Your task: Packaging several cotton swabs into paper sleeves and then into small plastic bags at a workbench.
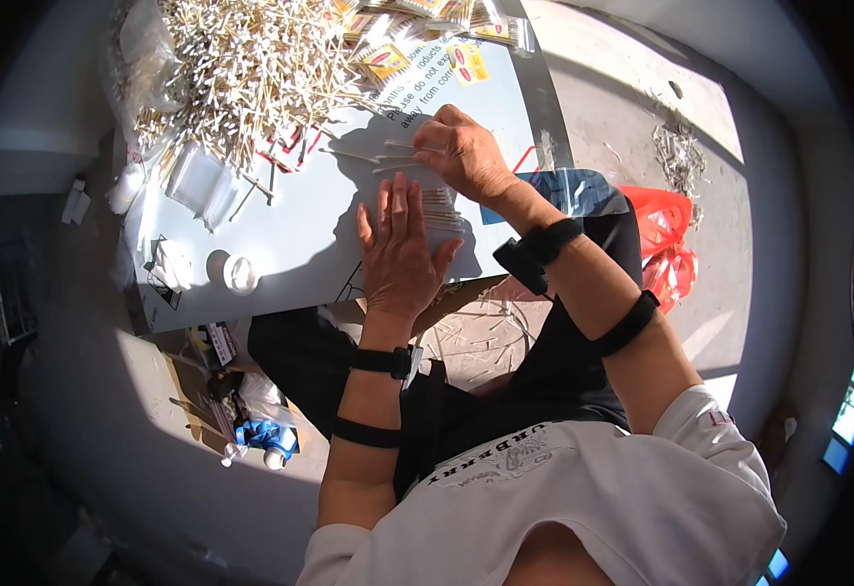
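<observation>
My left hand [398,249] lies flat on the white board, its fingers stretched out and close together. It rests against a neat row of cotton swabs [439,210], covering part of it. Just beyond, my right hand [466,156] is closed in a pinch around the ends of a few cotton swabs [398,158], whose tips point left. How many are in the fingers is hidden. One more loose swab [351,154] lies farther left.
A big heap of cotton swabs [241,73] fills the board's far left, beside yellow-labelled swab packs [386,62]. Clear plastic bags [200,184] and a small white round container [240,274] sit at left. A red plastic bag [663,244] stands right; swabs litter the floor.
</observation>
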A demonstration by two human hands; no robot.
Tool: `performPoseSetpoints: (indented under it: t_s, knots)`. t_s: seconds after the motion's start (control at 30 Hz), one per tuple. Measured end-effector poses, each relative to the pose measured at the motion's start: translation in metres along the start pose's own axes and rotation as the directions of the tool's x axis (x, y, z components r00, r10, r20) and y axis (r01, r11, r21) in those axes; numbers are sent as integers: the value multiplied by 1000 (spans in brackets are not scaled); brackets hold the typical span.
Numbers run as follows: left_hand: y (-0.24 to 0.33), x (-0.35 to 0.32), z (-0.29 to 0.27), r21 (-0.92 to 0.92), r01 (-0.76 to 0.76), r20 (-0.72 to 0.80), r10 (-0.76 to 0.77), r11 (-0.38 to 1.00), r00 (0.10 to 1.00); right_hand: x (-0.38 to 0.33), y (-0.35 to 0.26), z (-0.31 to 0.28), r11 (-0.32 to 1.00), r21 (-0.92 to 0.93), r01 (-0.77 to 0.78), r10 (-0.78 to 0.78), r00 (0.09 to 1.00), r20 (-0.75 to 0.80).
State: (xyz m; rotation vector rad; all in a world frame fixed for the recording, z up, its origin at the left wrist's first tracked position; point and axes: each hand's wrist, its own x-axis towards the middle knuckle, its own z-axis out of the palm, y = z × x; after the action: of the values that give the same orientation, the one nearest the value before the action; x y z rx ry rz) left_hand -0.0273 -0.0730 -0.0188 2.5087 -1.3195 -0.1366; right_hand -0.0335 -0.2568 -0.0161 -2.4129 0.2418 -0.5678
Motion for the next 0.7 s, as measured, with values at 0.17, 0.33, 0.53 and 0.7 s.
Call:
performPoseSetpoints:
  t_s: [0.17, 0.33, 0.53, 0.7]
  knots:
    - [1, 0, -4, -11, -3, -2, 3, 1000, 1000, -1, -5, 1, 999, -32, -3, 10, 976, 216]
    - [-2, -3, 0, 26, -11, 2, 11, 1000, 1000, 28, -35, 13, 970, 4, -245, 229, 911, 342]
    - [1, 1, 0, 91, -23, 84, 15, 996, 996, 58, -44, 60, 941, -314, 126, -20, 947, 321]
    - [-1, -1, 1, 5, -46, -80, 47, 999, 996, 35, -13, 5, 958, 143, -250, 260, 964, -53]
